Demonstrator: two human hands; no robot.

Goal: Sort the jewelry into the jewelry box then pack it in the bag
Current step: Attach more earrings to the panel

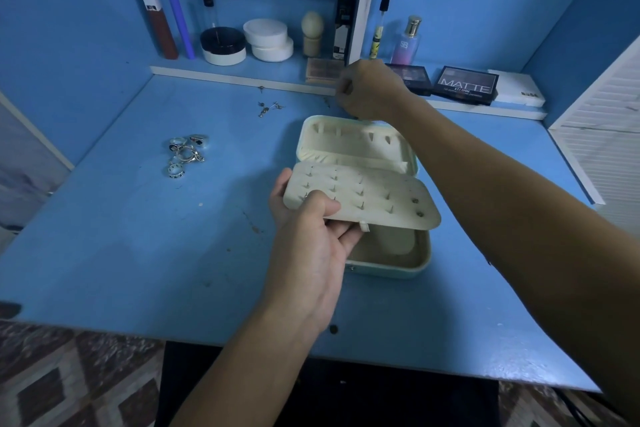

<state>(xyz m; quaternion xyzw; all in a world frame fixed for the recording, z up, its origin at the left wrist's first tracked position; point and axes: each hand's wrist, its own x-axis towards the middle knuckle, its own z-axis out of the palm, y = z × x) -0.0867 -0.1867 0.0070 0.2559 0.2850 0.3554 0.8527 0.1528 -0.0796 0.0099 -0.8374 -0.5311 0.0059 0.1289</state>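
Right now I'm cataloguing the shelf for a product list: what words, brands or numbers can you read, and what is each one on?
"MATTE": on the lid of the dark palette on the low ledge; the smaller line under it is too blurred to read.
"SB": on the pink-purple spray bottle.
Dark print on the white box: too small to read.
Labels on the dark red tube and the black carton: unreadable.

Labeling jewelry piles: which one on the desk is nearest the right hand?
The small earring cluster, just left of the right hand near the shelf edge. The ring pile lies farther left and nearer the camera.
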